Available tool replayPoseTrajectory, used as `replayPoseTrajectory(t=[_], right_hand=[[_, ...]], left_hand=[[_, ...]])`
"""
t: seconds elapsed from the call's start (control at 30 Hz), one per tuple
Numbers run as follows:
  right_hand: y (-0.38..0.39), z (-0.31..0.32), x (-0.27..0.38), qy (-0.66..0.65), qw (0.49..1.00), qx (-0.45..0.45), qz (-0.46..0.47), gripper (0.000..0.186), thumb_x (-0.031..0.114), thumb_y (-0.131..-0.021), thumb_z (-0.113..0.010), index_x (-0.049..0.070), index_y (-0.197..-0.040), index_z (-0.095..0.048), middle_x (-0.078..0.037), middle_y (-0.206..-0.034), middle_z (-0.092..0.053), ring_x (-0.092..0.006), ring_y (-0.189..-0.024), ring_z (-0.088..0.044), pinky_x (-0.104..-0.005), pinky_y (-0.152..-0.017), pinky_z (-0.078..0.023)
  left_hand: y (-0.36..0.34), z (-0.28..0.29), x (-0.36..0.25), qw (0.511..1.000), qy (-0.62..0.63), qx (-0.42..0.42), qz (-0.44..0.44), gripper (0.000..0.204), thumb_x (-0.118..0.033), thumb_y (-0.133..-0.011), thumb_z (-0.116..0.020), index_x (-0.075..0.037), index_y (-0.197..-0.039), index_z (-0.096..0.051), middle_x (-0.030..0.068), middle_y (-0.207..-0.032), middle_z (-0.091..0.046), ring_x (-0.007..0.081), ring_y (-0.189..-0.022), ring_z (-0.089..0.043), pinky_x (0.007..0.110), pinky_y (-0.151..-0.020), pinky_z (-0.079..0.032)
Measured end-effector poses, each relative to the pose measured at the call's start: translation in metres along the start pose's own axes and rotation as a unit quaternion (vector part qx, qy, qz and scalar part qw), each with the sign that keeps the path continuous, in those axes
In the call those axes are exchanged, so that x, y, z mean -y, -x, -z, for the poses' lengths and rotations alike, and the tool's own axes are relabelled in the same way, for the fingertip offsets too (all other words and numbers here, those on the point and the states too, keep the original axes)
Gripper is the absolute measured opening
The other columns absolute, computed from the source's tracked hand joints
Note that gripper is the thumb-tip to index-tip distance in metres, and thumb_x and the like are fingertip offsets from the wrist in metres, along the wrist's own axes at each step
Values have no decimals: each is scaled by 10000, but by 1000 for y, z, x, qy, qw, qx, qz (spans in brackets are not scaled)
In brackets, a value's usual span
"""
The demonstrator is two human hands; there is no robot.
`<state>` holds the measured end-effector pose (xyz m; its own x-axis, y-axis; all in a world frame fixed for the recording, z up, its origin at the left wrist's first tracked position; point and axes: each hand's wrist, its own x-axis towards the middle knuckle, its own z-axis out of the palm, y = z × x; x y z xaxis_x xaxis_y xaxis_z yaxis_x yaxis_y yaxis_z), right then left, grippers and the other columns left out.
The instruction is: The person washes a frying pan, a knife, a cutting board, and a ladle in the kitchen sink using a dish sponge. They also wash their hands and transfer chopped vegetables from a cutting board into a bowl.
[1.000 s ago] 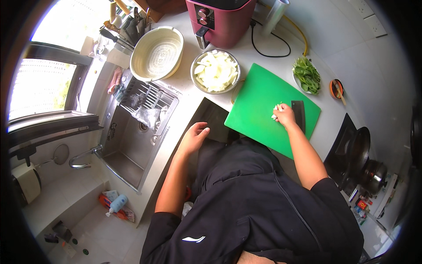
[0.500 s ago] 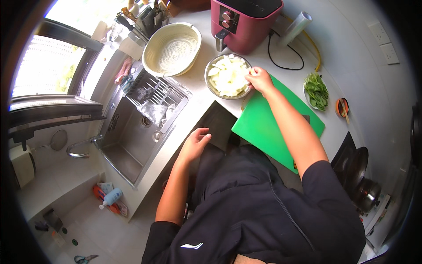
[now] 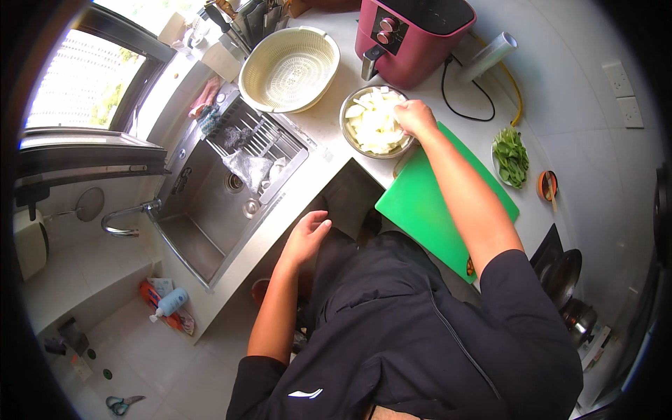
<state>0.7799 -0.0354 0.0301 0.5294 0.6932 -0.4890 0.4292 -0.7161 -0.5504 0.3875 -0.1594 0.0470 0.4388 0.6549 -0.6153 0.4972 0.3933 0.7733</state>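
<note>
A steel bowl (image 3: 352,138) full of pale, peeled chunks (image 3: 374,115) stands on the counter. Over the bowl's right rim is my right hand (image 3: 418,117), its fingers curled closed against the chunks. The fingertips are hidden, so whether they pinch a chunk or the rim I cannot make out. Under my right forearm lies a green cutting board (image 3: 427,192), close beside the bowl. My left hand (image 3: 309,233) hangs in front of the counter edge, fingers loosely bent and apart, with nothing in it.
A cream colander (image 3: 290,70) sits left of a dark pink air fryer (image 3: 413,38). The steel sink (image 3: 203,210) lies to the left. Leafy greens (image 3: 511,157) on a plate and a small orange container (image 3: 548,185) are at the right. Scissors (image 3: 124,404) lie on the floor.
The view has shifted slightly, moving the counter things rightward in the picture. My right hand's fingers have curled further down at the bowl's right side. My left hand hangs much as before.
</note>
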Motion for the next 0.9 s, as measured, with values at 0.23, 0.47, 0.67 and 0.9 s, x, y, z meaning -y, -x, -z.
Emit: replayPoseTrajectory(t=[0.23, 0.47, 0.67, 0.9], right_hand=[[-8, 16, -31, -226, 973, 37, -3, 214, 168, -892, -631, -2, -1001, -700, -57, -857, -703, -124, -693, -666, -255, -537, -529], [52, 17, -101, -347, 936, -53, 32, 158, 129, -864, -698, 42, -996, -688, -13, -804, -667, -90, -673, -598, -246, -610, -492], [172, -29, -258, -169, 975, -123, -69, 162, 209, -823, -729, 72, -906, -712, -62, -846, -729, -152, -793, -699, -306, -742, -545], [170, 23, -320, -79, 950, -294, -74, 189, 234, -785, -729, 75, -885, -710, -126, -814, -723, -270, -763, -713, -384, -712, -561]], left_hand=[[-9, -5, -18, 999, -38, 18, -15, 484, -317, -964, -624, -17, -1336, -543, 177, -1149, -670, 221, -1039, -647, 342, -866, -520], [-15, 2, -27, 999, 8, 7, -30, 441, -293, -962, -634, -36, -1315, -574, 127, -1121, -673, 186, -1032, -622, 322, -929, -480], [-23, 54, -17, 983, 142, -114, -7, 319, -275, -987, -581, -77, -1234, -617, 52, -1223, -639, 175, -1063, -625, 336, -906, -467], [-33, 109, -20, 958, 71, -278, 19, 359, -344, -946, -652, -114, -1220, -644, 5, -1183, -626, 138, -1078, -544, 338, -925, -392]])
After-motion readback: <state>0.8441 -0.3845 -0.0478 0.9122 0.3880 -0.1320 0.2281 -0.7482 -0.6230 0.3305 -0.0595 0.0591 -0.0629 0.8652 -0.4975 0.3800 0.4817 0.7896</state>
